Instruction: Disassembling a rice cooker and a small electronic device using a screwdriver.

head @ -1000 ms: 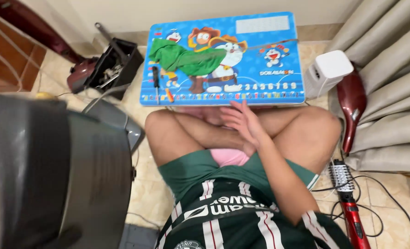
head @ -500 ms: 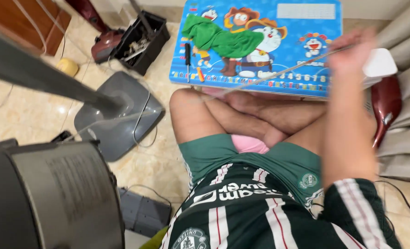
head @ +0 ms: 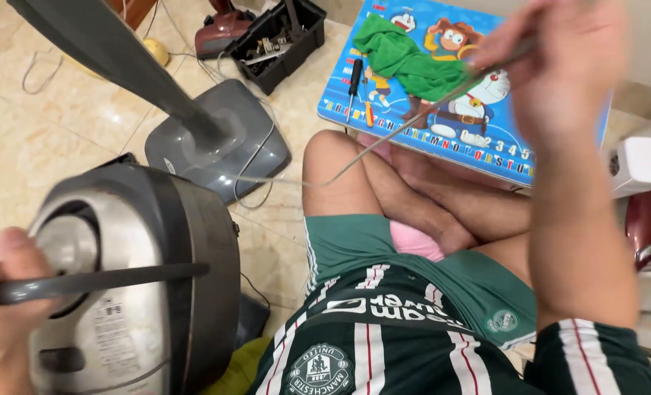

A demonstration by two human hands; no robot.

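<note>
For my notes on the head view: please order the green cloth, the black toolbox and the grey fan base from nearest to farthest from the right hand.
From the right hand:
1. green cloth, just left, on the blue board
2. black toolbox, farther left, on the floor
3. grey fan base, lower left, on the floor

The bare floor [head: 40, 139] at the left of the frame gives open room. The grey fan base [head: 219, 139] and its slanted pole [head: 113, 51] block the upper middle. The round appliance [head: 143, 278] fills the lower left. A thin wire [head: 384, 139] crosses above the folded legs [head: 413, 197], near the colourful board [head: 442, 88].
</note>
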